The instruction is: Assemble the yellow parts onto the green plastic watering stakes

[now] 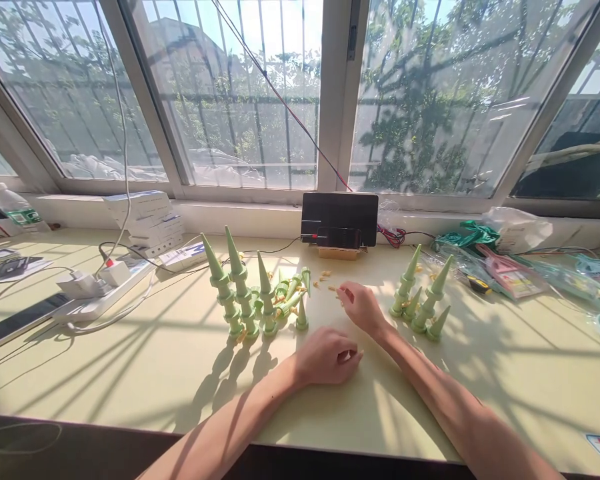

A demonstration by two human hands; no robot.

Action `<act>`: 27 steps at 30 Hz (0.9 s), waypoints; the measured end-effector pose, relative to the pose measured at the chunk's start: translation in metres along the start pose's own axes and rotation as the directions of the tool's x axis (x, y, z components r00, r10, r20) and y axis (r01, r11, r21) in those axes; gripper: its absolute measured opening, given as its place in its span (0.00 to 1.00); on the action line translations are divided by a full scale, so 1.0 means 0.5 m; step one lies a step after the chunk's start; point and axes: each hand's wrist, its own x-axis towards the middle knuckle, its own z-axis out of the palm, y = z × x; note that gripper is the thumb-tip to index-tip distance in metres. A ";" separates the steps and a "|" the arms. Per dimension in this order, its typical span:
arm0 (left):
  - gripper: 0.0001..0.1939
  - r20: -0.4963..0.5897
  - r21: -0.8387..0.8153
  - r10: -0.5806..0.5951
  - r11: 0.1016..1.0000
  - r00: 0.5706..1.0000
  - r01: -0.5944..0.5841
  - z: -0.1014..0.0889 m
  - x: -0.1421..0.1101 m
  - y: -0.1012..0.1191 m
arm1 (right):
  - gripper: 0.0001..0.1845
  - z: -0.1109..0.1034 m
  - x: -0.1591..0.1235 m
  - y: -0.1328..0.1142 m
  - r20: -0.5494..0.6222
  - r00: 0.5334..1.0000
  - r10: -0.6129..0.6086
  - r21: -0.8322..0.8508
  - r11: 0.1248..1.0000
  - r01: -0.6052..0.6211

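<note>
My right hand [361,307] reaches over the middle of the table, its fingers pinched at a small yellow-brown piece [333,289]. Several similar small pieces [325,274] lie loose just beyond it. Nearer to me, my left hand [327,358] rests low over the table with fingers curled together; whatever is in them, if anything, is hidden. Left of the hands stand tall pale green pointed spires [236,267] made of stacked ringed sections. Beside them, green segments [290,300] lie in a heap, near a short green cone [302,316]. Another group of green spires [430,297] stands to the right.
A dark tablet [340,208] with a phone [339,237] in front leans by the window. At left are a power strip [105,293] with chargers, cables and white boxes [145,217]. Plastic bags [510,270] and a yellow-black tape measure [479,285] lie at right.
</note>
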 end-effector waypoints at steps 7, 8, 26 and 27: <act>0.19 -0.005 0.017 -0.005 1.000 1.000 0.006 -0.001 0.001 -0.001 | 0.10 -0.002 -0.004 0.038 -0.033 0.995 0.091 -0.218 0.971 -0.096; 0.19 -0.007 0.021 -0.009 1.000 1.000 0.009 -0.001 0.001 -0.001 | 0.10 0.001 -0.006 0.043 -0.012 0.995 0.104 -0.228 0.968 -0.104; 0.10 -0.359 0.445 0.319 0.885 0.877 -0.140 -0.124 -0.008 0.034 | 0.15 0.009 0.003 -0.016 -0.182 0.982 -0.053 -0.018 0.999 0.051; 0.07 -0.422 0.460 0.332 0.880 0.844 -0.117 -0.145 -0.014 0.039 | 0.15 0.001 0.013 -0.040 -0.199 0.977 -0.081 0.018 0.996 0.086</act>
